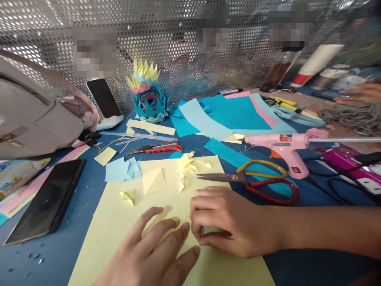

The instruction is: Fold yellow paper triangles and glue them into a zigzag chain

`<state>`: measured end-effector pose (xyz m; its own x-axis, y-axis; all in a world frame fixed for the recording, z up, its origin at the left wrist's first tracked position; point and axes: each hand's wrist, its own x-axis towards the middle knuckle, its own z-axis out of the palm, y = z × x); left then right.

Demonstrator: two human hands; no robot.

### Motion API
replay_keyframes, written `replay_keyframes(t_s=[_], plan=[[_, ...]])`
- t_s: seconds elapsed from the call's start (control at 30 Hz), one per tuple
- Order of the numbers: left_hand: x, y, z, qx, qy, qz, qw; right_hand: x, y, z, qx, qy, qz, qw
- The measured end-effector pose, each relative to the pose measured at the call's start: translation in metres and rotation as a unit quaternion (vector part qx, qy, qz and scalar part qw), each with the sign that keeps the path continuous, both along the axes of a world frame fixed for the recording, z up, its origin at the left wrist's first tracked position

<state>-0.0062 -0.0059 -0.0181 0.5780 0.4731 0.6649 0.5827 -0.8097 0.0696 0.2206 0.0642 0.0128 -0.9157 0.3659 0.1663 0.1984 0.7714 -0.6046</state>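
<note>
On the large yellow paper sheet (119, 222), both hands work close together around a small piece of yellow paper (187, 232), mostly hidden by the fingers. My left hand (160, 248) has its fingers spread, the fingertips resting on the paper. My right hand (228, 222) is curled in a pinch at the piece's right side. Just beyond lie a creased yellow square (154, 180), a folded yellow piece (128, 196) and a cluster of folded yellow pieces (187, 163). Scissors (247, 178) with yellow and red handles lie beyond my right hand.
A pink glue gun (282, 147) and purple power strip (351, 167) are at right. A red utility knife (157, 147), blue paper squares (120, 170) and a folded-paper model (149, 95) stand or lie farther back. Left are a phone (47, 200) and bag (35, 107). Another person's hand (360, 94) shows right.
</note>
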Motion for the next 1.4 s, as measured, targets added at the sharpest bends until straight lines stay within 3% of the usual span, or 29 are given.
replay_keyframes(t_s=[0.5,0.73,0.9,1.0,1.03,1.17,1.4], plan=[[0.000,0.000,-0.002,0.003,-0.003,-0.005,1.000,0.000,-0.002,0.000,-0.013,0.003,-0.010,1.000],[0.002,0.000,-0.001,0.000,0.002,0.004,1.000,0.005,0.000,0.005,-0.074,-0.008,-0.070,0.995],[0.001,0.002,0.008,0.003,-0.006,0.000,1.000,0.007,0.006,0.007,-0.038,-0.035,-0.072,0.996],[0.001,0.002,0.008,-0.027,0.059,-0.013,0.998,0.008,0.010,0.007,-0.016,-0.041,-0.046,0.998],[0.002,0.002,0.006,0.003,0.012,-0.004,1.000,0.008,0.011,0.007,-0.010,-0.044,-0.038,0.998],[0.004,0.001,-0.001,-0.003,-0.019,-0.003,1.000,0.008,0.012,0.007,0.010,-0.053,-0.026,0.998],[0.005,0.001,-0.001,-0.002,-0.018,0.000,1.000,0.003,0.001,0.006,0.027,-0.062,-0.078,0.995]])
